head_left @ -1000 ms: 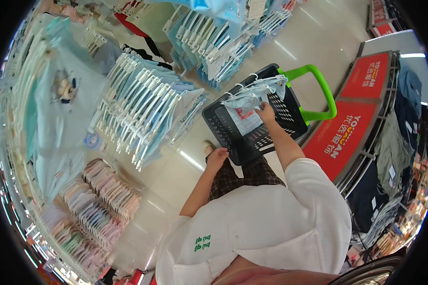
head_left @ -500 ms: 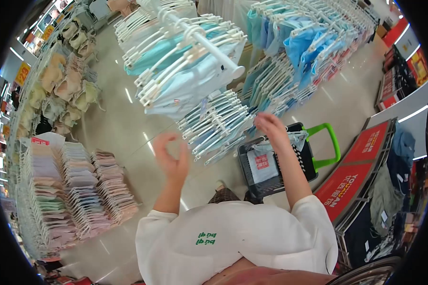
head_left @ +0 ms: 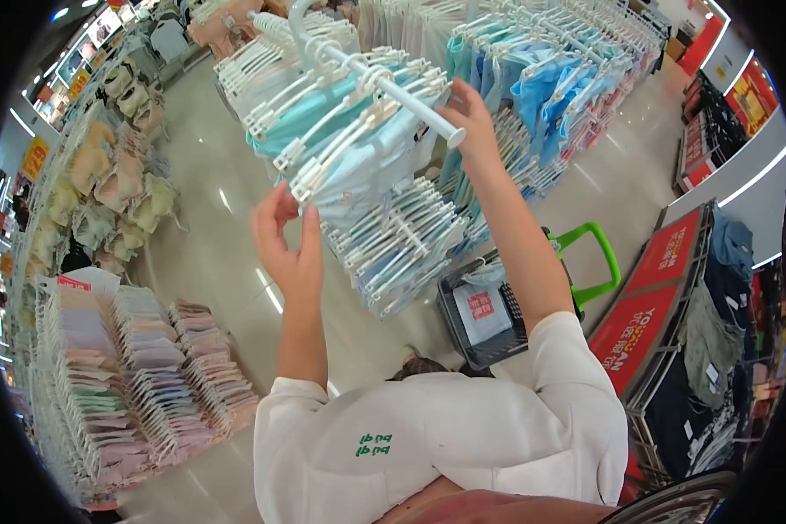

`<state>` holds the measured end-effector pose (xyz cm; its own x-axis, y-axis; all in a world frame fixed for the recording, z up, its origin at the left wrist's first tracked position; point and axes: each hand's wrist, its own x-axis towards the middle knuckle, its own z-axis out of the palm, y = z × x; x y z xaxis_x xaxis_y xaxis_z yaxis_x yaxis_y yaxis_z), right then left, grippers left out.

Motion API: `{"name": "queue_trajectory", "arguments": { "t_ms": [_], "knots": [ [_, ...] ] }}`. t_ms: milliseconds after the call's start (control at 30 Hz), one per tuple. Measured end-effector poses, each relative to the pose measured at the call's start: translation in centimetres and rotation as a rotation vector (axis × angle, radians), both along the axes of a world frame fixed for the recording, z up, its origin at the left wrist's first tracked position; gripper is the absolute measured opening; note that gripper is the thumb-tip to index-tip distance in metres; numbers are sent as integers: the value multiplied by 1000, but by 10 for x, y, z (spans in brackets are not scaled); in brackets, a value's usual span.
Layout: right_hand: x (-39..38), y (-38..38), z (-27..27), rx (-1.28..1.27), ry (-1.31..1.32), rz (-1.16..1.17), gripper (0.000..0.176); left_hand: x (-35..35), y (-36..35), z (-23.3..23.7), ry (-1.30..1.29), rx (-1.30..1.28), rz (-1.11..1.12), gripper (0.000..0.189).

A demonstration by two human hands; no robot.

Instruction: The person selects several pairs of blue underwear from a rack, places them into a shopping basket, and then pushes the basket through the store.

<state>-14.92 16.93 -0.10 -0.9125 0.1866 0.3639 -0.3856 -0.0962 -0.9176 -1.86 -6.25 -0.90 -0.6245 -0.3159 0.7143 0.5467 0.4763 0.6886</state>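
White clip hangers (head_left: 336, 144) carrying light blue and white underwear (head_left: 362, 179) hang in a row from a white display rail (head_left: 402, 94). My left hand (head_left: 290, 240) is at the left end of the front hangers, its thumb and fingers apart. On the other side, my right hand (head_left: 470, 127) is beside the right ends of the hangers near the rail's tip, fingers curved and spread from the thumb. Whether either hand touches a hanger is hard to make out. A lower row of clip hangers (head_left: 397, 240) hangs beneath.
A black shopping basket (head_left: 463, 336) with a green handle (head_left: 610, 271) stands on the floor at right, a packaged white item (head_left: 482, 310) inside. Folded-looking garments on hangers (head_left: 140, 367) line the left, below bras (head_left: 96, 175). Red-signed shelving (head_left: 646, 323) with clothes borders the right.
Both my hands have moved up and forward, from in front of the rack to either side of the front hangers. My left hand also shifted left.
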Motion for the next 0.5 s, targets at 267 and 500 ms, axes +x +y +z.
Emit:
{"name": "queue_trajectory", "arguments": {
  "t_ms": [267, 500],
  "knots": [
    [22, 4, 7, -150, -22, -62, 45, 0, 3, 1, 75, 14, 28, 22],
    [52, 14, 8, -290, 36, -189, 43, 27, 8, -6, 15, 123, -54, 22]
  ]
}}
